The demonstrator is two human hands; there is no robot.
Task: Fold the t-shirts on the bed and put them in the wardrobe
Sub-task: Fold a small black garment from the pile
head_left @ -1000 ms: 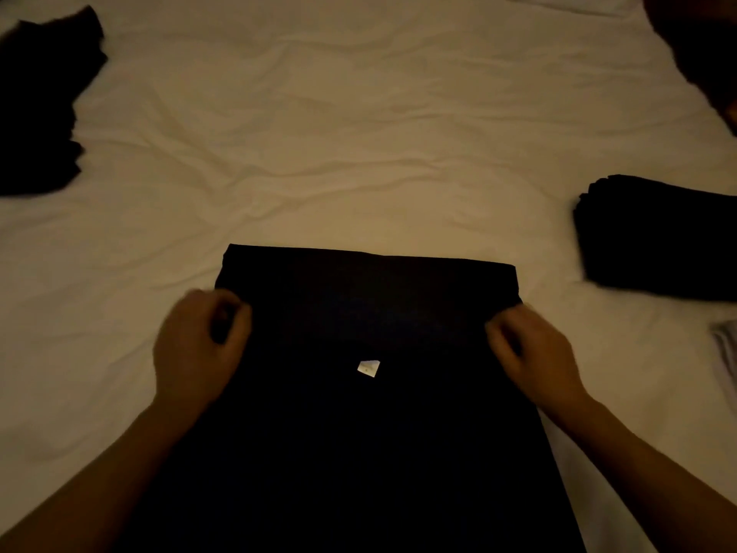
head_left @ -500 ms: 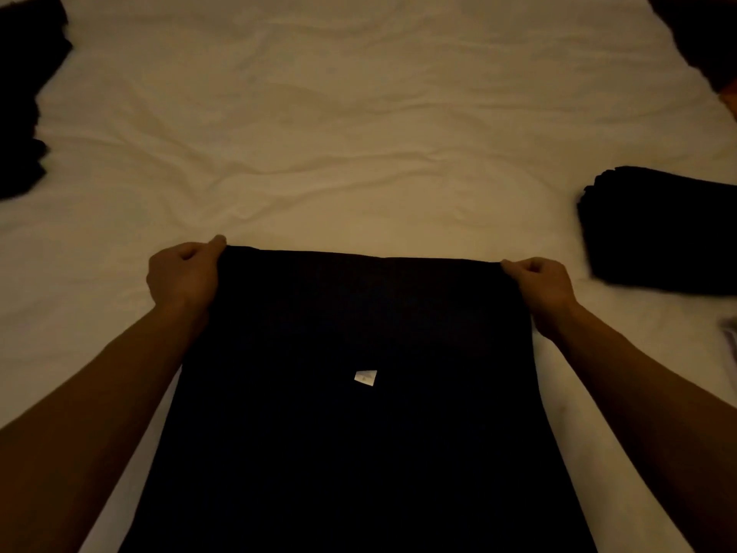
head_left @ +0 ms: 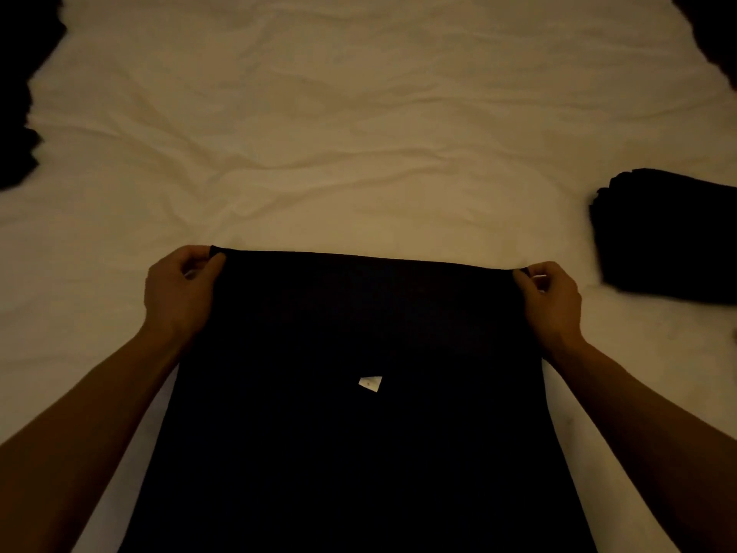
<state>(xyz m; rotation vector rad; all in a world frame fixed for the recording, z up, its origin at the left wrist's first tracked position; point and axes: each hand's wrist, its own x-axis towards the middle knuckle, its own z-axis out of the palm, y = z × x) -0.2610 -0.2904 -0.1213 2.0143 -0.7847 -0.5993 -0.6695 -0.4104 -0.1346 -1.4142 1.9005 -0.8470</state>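
Note:
A black t-shirt point(head_left: 359, 453) lies flat on the white bed sheet point(head_left: 359, 133), running from the frame's bottom edge up to a straight far edge. A small white label point(head_left: 370, 383) shows near its middle. My left hand point(head_left: 179, 291) pinches the far left corner of the shirt. At the far right corner my right hand point(head_left: 548, 299) pinches the cloth too. Both arms reach in from below along the shirt's sides.
A stack of folded black t-shirts point(head_left: 670, 237) sits on the sheet at the right. Crumpled dark clothing point(head_left: 20, 93) lies at the left edge. Another dark shape point(head_left: 714, 29) fills the top right corner. The sheet is wrinkled beyond the shirt.
My hands moved from the shirt's folded band out to its far corners and took hold of them. The room looks dim throughout.

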